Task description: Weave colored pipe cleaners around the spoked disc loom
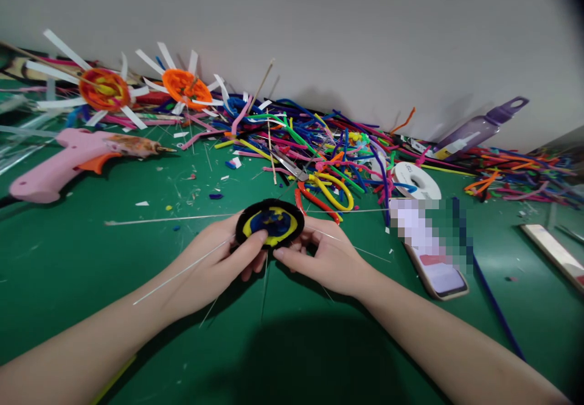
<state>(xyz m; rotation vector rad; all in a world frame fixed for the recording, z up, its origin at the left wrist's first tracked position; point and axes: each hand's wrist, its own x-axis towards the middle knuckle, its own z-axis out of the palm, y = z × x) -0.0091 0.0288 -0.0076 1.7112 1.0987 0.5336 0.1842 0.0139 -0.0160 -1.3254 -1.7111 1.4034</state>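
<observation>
Between both hands is a round disc [283, 238] of coiled pipe cleaner, black at the rim, then yellow, with dark blue in the middle. Thin stiff wires [182, 271] stick out from it on several sides. My left hand [225, 250] grips the disc's left side, its thumb lying on the blue and yellow face. On the lower right edge, my right hand [326, 256] holds on with its thumb near the rim; its other fingers are partly hidden beneath. Just behind the disc lie scissors [337, 189] with red and yellow handles.
A pink glue gun [50, 162] lies at left. Two orange discs [187, 89] with white strips stand behind it. Loose pipe cleaners [296, 131] pile along the wall, near a white spool [417, 181] and purple bottle [474, 128]. A phone [449, 277] lies right on the green table [191, 362].
</observation>
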